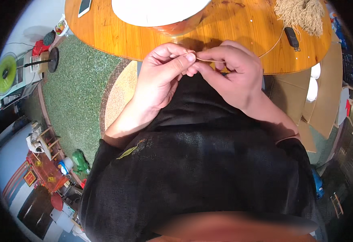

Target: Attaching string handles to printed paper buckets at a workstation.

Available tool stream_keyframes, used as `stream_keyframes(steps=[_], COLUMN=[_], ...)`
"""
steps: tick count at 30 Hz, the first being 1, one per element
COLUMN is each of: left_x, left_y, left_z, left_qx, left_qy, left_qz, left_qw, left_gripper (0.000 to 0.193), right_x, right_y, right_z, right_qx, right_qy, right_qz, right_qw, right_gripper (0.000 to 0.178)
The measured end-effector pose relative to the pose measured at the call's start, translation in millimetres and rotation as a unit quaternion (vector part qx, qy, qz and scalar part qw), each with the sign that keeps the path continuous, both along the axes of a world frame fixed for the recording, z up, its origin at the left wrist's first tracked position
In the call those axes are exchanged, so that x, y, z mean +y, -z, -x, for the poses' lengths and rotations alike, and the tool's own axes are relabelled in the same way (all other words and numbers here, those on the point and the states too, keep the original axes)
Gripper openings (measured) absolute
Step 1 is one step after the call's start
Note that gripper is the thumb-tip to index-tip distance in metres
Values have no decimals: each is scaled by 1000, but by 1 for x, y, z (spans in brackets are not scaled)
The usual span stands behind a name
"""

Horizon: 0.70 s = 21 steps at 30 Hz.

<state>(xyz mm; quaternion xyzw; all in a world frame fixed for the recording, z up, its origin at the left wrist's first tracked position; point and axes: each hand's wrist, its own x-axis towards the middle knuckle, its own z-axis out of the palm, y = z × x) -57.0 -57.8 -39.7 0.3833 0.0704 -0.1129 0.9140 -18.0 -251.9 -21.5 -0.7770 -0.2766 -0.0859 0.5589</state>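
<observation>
Two hands, left hand (160,72) and right hand (239,72), meet at the near edge of the tabletop (108,36), each grip pinching one cord (210,61). Far right lie one bundle (301,14) and, just nearer, one fob (291,37); far left, one phone (84,7). Open wood separates one white disc (160,10) from the bundle.

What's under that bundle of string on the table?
The wooden table shows beside the bundle of string; a black key fob lies by its near edge, and a strand runs toward the right hand. Whatever is directly beneath the bundle is covered.
</observation>
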Motion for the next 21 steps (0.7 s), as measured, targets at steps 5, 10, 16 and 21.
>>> stream_keyframes(steps=[5,10,16,21], left_x=[-1,-2,-2,-6], left_y=[0,1,-6,-11], left_z=[0,-1,0,-1], left_qx=[-8,-42,-18,-72], left_qy=[2,17,43,42], left_qz=[14,14,53,20], left_qw=[1000,999,997,996], left_gripper=[7,5,4,4], right_x=[-3,-1,-2,2], right_y=[-3,-2,-6,2], right_z=[2,0,1,-3], right_qx=[-6,-65,-54,-55], right_qy=[13,12,-11,-35], right_qz=[46,25,-2,-67], right_qw=[999,997,998,996], right_gripper=[19,19,16,18])
